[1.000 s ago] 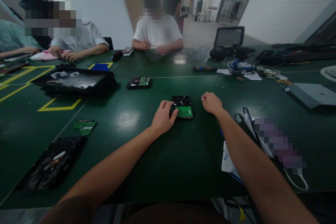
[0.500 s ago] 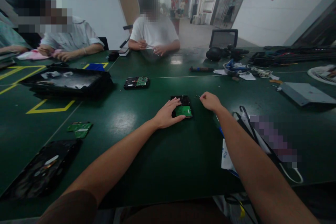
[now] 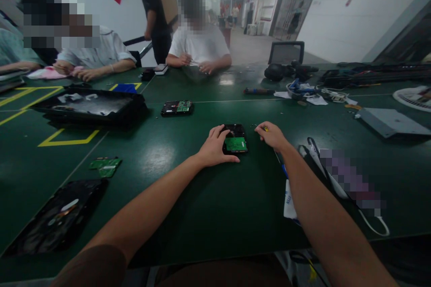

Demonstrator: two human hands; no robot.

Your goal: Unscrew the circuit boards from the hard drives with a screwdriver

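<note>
A hard drive [image 3: 239,144] lies on the green table, its green circuit board facing up. My left hand [image 3: 214,147] is spread at the drive's left side, fingertips touching its upper left edge. The thumb stretches along the table in front of it. To the right of the drive, my right hand [image 3: 271,135] is closed in a pinch low over the table. A small yellow bit [image 3: 266,129] shows between its fingers; the rest of what it holds is hidden. Tiny screw-like pieces [image 3: 253,125] lie just left of those fingertips.
Another hard drive [image 3: 177,108] and a large black tray [image 3: 134,106] stand farther back. On the left lie a loose circuit board [image 3: 108,168] and a black casing [image 3: 55,219]. A screwdriver [image 3: 257,91], cables and a grey metal case [image 3: 393,121] lie right. Other people sit opposite.
My left hand has slid off the top of the drive to its left edge, the thumb now in front. My right hand has turned slightly, showing something yellow. A person stands in the background.
</note>
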